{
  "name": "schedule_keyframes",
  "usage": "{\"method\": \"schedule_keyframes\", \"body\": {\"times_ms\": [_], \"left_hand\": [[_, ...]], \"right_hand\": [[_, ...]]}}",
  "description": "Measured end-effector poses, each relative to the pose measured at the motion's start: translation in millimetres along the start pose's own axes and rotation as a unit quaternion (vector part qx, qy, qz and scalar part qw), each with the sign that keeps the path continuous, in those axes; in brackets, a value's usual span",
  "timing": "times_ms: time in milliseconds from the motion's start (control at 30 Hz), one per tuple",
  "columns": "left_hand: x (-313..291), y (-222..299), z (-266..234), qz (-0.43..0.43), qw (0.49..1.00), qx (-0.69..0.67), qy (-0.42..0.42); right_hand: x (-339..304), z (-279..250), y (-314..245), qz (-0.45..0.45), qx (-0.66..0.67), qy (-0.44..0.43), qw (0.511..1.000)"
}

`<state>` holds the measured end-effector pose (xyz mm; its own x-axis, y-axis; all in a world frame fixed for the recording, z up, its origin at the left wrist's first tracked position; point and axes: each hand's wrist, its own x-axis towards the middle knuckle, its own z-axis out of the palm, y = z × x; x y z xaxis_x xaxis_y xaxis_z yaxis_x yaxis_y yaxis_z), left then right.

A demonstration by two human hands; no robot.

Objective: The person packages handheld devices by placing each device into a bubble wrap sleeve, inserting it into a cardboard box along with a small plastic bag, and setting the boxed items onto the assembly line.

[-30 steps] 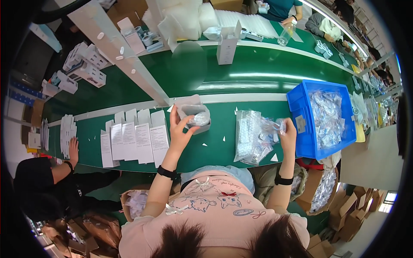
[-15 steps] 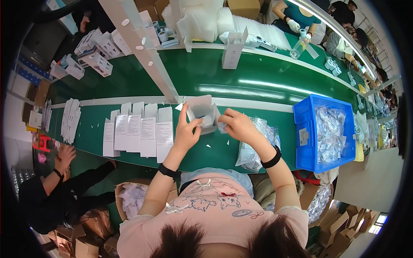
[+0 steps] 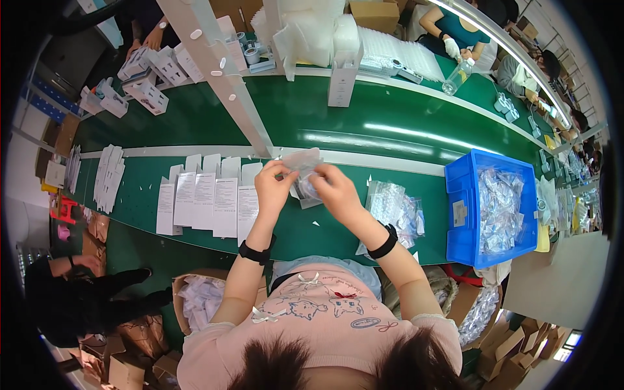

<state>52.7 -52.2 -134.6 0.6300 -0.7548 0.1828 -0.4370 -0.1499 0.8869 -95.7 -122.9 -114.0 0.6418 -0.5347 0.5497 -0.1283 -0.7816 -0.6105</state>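
A small open white carton (image 3: 311, 203) stands on the green bench in front of me, its raised flap (image 3: 303, 158) at the far side. My left hand (image 3: 275, 187) is closed, thumb and finger pinched at the carton's left upper edge. Over its right side my right hand (image 3: 337, 195) bends down with fingers pinched together on a clear plastic bag (image 3: 308, 187) at the opening. The fingers partly cover the bag, and what lies deeper in the carton is hidden.
Flattened white cartons (image 3: 205, 201) overlap to the left. Bagged parts (image 3: 396, 211) lie at the right, beside a blue bin (image 3: 460, 214) full of small clear packets (image 3: 500, 208). A metal post (image 3: 234, 97) rises behind. A person (image 3: 455, 32) works across the bench.
My right hand has moved left, over the carton. My left hand's spread fingers have closed at its edge. The carton has tilted and is more covered by my hands.
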Motion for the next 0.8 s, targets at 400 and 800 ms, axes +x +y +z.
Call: {"method": "schedule_keyframes", "body": {"times_ms": [400, 800], "left_hand": [[-3, -22, -8, 0.013, 0.975, -0.214, -0.059], [-42, -82, -36, 0.010, 0.983, 0.180, -0.017]], "right_hand": [[-7, -6, 8, 0.009, -0.114, -0.176, 0.978], [6, -41, 142, 0.218, 0.256, -0.204, 0.920]]}}
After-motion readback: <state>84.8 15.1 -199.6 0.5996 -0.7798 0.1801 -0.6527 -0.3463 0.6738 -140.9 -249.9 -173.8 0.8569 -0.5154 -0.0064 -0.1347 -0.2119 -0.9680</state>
